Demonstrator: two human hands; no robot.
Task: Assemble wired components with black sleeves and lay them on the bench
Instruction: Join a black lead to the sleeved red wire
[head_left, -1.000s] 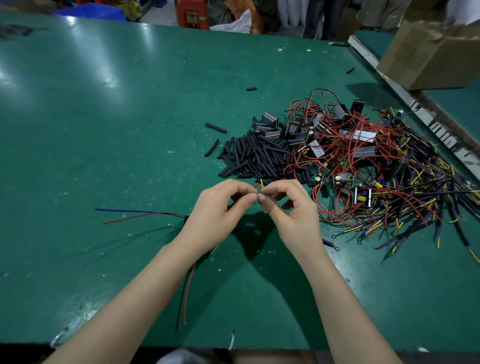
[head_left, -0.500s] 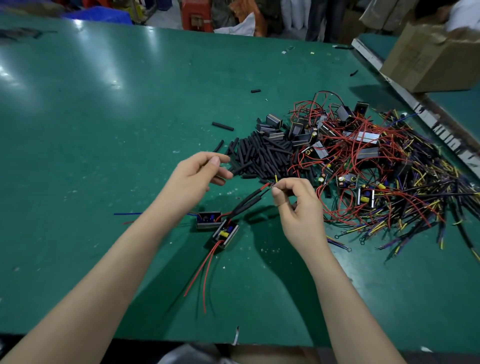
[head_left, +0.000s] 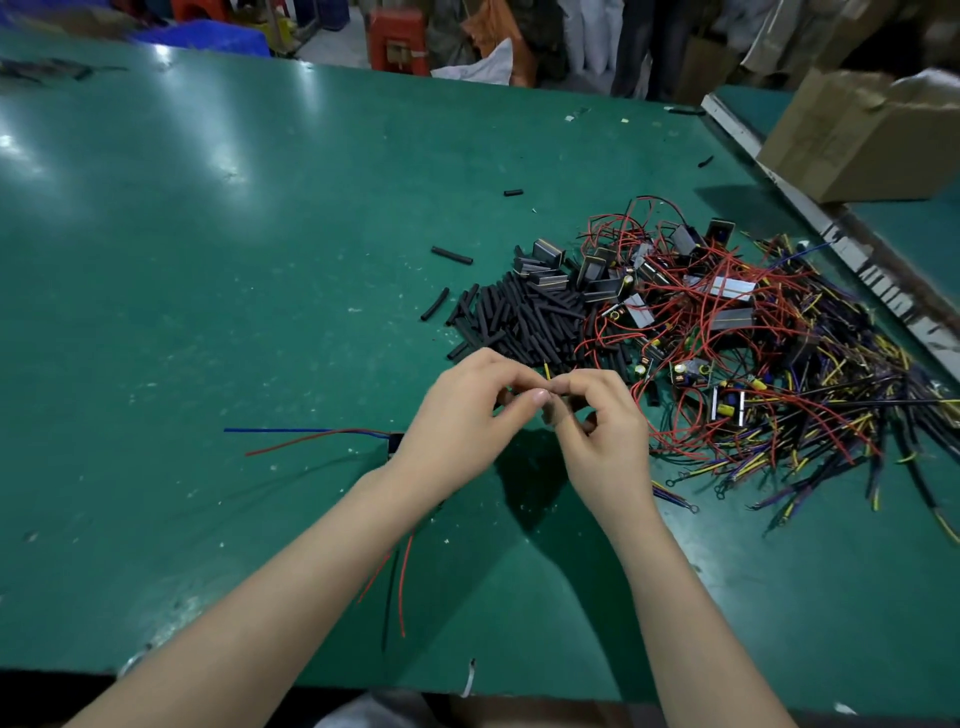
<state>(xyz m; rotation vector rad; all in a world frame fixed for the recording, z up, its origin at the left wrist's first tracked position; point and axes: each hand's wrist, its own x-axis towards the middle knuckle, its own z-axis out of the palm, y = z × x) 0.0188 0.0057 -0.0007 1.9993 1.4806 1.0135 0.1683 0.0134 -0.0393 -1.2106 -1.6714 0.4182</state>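
Note:
My left hand (head_left: 467, 415) and my right hand (head_left: 597, 431) meet fingertip to fingertip above the green bench (head_left: 208, 312), pinching a thin yellow-tipped wire end (head_left: 546, 370) between them. What else they hold is hidden by the fingers. Under my left hand lies a small black component (head_left: 395, 441) with a blue wire (head_left: 275, 430) and a red wire (head_left: 301, 441) trailing left. More red wires (head_left: 402, 587) run out below my left forearm. A pile of black sleeves (head_left: 524, 317) lies just beyond my hands.
A tangle of red, yellow and black wired components (head_left: 753, 364) fills the right of the bench. Loose sleeves (head_left: 451, 255) lie apart from the pile. A cardboard box (head_left: 862, 135) sits at the far right, beyond a white bench edge strip (head_left: 810, 213).
Half a second ago my left hand was apart, near the sleeve pile, and the components lay in plain view. Now it has come back to my right hand and covers them.

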